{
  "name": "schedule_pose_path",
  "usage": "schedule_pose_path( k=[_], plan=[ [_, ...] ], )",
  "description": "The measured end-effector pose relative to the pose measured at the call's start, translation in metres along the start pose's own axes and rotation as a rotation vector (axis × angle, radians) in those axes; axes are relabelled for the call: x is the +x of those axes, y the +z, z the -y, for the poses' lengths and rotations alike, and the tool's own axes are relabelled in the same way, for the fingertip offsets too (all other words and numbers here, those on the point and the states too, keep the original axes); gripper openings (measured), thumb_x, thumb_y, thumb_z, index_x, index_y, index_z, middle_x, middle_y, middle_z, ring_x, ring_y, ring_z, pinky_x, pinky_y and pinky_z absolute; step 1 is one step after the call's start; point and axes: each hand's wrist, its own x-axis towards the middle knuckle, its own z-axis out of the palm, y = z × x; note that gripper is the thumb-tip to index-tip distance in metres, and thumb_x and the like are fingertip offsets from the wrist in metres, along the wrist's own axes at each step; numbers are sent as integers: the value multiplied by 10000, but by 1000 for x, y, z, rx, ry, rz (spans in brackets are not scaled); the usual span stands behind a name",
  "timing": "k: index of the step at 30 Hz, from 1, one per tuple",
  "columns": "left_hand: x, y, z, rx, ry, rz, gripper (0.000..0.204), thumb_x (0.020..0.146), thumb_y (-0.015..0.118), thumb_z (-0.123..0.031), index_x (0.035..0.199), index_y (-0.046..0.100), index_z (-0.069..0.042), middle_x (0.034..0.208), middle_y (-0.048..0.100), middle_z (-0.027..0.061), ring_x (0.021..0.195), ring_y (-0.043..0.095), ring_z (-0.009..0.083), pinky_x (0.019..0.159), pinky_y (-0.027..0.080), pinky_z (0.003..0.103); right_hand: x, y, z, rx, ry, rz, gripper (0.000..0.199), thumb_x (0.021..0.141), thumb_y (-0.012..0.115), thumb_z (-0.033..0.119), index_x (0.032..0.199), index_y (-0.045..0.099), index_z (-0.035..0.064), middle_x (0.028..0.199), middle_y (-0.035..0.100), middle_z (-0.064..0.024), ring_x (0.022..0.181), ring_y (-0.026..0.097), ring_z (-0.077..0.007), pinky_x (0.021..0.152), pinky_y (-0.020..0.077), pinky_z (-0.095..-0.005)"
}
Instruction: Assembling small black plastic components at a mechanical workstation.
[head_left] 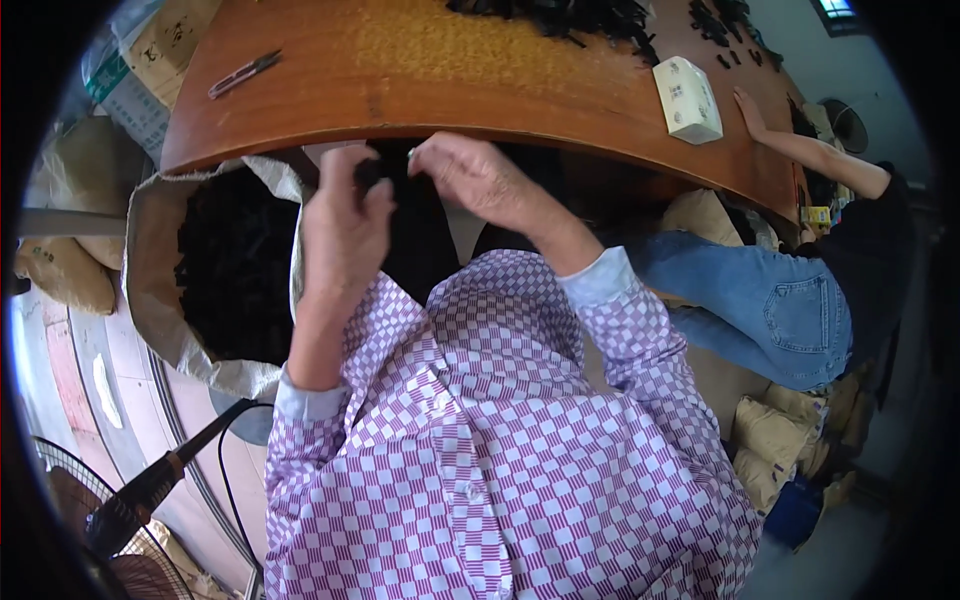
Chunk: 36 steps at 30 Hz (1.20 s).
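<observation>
- Head view, looking down: a person in a purple-and-white checked shirt [480, 400] sits at the curved edge of a brown wooden table [400, 95], both bare hands raised close together just before that edge.
- Left hand [345, 220]: thumb and fingers curl toward each other around what looks like a small black piece [370, 174]; motion blur and the dark clothing behind hide its outline.
- Right hand [475, 180]: just beside the left, apart from it, its fingers bent and drawn together, with a tiny pale spot at the tips. Whether it grips anything, I cannot tell.
- Left of the hands, next to the left forearm, stands an open whitish sack [150, 265], well filled with black pieces [240, 270].
- On the table, a pair of snips [245, 74] lies toward the left; a heap of black strips [560, 18] spreads along the far side, with smaller scattered bits [725, 22] to its right. A white box [688, 100] rests near the right edge.
- Farther right, a co-worker in blue jeans [745, 290] and a dark top leans in, one hand [750, 115] flat on the table near the box.
- Brown bags [770, 440] lie on the floor behind the co-worker; a fan [72, 485] stands at lower left.
</observation>
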Motion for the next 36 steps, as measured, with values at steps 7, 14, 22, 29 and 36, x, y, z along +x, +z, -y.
schedule_pose_path(
  k=[7,14,22,29,36],
  plan=[
    [18,-127,47,665,-225,-286,355,830,599,-86,1172,513,-125,797,619,92,772,647,202,724,502,325,44,-162,-70,-907,79,-667,339,852,593,311,1126,584,112,984,663,-158,914,636,-328,752,502,-404],
    [16,-110,49,575,56,-353,424,828,619,-72,1233,494,-68,1185,538,141,1098,532,282,906,434,373,70,-196,-87,-1078,190,-566,287,868,550,333,1086,589,152,969,666,-121,916,614,-359,765,488,-443],
    [25,-6,-23,-488,-204,172,448,928,556,-230,1276,435,26,1157,571,197,855,647,188,668,497,237,36,-145,-58,-616,-47,-563,172,879,585,161,983,576,25,819,649,-107,729,625,-173,651,471,-295],
    [51,69,-11,-873,-310,344,612,900,614,-289,1325,348,60,1145,566,190,871,658,197,687,522,250,22,-91,-40,-387,-130,-477,135,907,552,123,942,540,-7,723,555,-7,640,477,-44,569,402,-226],
    [47,70,3,-1205,-373,334,399,879,643,-168,1205,487,1,991,635,118,787,674,167,633,553,227,-19,-24,-20,-109,-157,-328,82,946,505,68,988,557,22,796,587,6,713,501,-41,624,422,-203]
  ],
)
